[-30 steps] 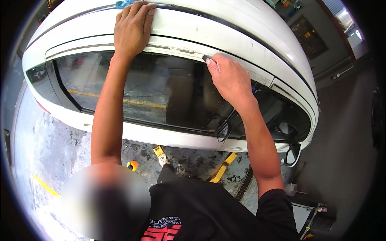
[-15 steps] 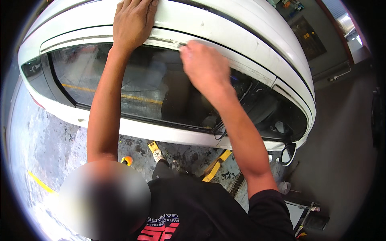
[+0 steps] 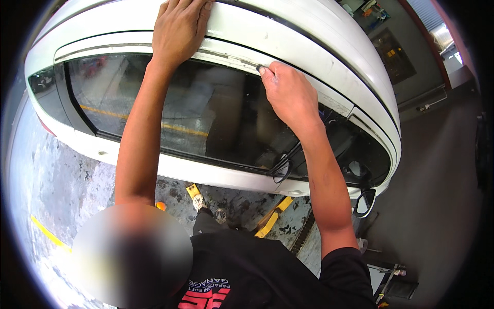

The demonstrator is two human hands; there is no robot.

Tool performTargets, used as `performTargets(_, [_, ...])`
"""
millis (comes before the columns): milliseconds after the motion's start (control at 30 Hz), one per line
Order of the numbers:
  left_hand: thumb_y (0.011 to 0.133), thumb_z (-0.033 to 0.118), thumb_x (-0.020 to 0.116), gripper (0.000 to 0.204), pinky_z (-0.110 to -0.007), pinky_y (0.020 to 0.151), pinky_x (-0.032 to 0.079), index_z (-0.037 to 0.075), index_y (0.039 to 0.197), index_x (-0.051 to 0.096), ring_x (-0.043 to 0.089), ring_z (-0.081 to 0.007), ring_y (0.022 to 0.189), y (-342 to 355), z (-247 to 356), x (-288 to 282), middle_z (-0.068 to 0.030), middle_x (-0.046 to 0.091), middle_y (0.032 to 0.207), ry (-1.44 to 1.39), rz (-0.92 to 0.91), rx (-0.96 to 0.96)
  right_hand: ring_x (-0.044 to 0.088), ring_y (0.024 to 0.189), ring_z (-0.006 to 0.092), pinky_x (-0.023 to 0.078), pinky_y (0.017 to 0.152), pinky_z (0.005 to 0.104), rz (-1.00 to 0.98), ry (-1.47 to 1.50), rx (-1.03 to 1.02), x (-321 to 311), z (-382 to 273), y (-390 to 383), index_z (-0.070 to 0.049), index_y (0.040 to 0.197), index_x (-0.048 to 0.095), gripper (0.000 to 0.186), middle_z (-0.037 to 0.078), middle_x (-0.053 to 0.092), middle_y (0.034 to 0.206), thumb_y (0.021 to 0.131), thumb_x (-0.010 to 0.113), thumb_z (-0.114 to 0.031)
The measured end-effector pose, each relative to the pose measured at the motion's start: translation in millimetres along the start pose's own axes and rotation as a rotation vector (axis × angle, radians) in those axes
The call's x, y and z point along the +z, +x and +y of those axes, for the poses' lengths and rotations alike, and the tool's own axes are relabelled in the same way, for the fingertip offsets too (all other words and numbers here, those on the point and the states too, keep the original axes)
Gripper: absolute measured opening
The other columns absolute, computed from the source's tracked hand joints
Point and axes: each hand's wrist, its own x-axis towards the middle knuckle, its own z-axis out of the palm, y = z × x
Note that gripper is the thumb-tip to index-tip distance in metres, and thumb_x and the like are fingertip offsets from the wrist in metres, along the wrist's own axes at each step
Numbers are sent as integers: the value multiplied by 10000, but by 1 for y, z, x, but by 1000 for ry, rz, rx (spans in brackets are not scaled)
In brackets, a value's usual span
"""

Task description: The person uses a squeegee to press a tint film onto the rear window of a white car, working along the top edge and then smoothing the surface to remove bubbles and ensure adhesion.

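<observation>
A white car [image 3: 234,32] stands side-on before me, with dark windows [image 3: 221,118] below its roof edge. My left hand [image 3: 181,32] lies on the white roof above the window frame, fingers stretched out and partly cut off by the upper picture edge. To its right, my right hand [image 3: 291,95] is closed in a pinch at the door's upper frame. A small dark piece [image 3: 259,67] sticks out past its thumb; its kind is too small to make out. Between the hands runs a worn, grimy strip [image 3: 226,57] along the frame.
A side mirror [image 3: 366,203] juts out at the car's right end. Yellow metal arms [image 3: 274,217] lie low on the stained floor [image 3: 87,180] beside my feet. A dark wall panel [image 3: 393,55] is at the far right.
My right hand has slid rightward along the window frame, and the dark piece at its thumb now shows. My left hand sits slightly further right in view, still on the roof.
</observation>
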Motion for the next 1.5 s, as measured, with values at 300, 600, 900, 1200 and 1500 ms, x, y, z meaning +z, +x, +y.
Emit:
performTargets(300, [1052,207,530,249,-405,967,446,118,1193,716,617,-289,1138,-9,-22,15,-55,678,1219,85,18,60,729,911,412,578,803,534,-8,113,-190,27,-56,-1,-77,984,715,360,190,748,911,1048,513,-368])
performTargets(600, [946,104,590,196,-466,955,452,42,1113,670,594,-367,1109,0,-5,0,-153,664,1152,-13,-19,5,673,856,431,516,762,529,-70,151,-72,-1,30,6,-20,943,658,343,240,687,873,1055,523,-315])
performTargets(900, [946,111,600,188,-460,957,452,44,1108,669,592,-360,1115,-3,-4,-1,-148,658,1161,0,-10,0,695,875,412,549,796,518,3,-46,-90,4,-3,5,-42,923,694,335,194,727,876,1052,519,-296])
performTargets(1200, [956,95,584,206,-461,977,439,25,1130,670,590,-367,1145,-3,-12,4,-169,652,1189,30,-17,13,739,824,405,592,726,525,26,-86,-149,10,-43,-12,-68,983,692,328,216,735,835,1060,510,-330])
performTargets(1500, [943,109,605,199,-458,962,448,56,1122,674,595,-357,1117,0,-1,-1,-148,654,1151,-3,-9,-11,684,884,424,525,787,535,-35,-14,-73,-1,9,4,-24,951,674,346,218,716,889,1070,499,-299])
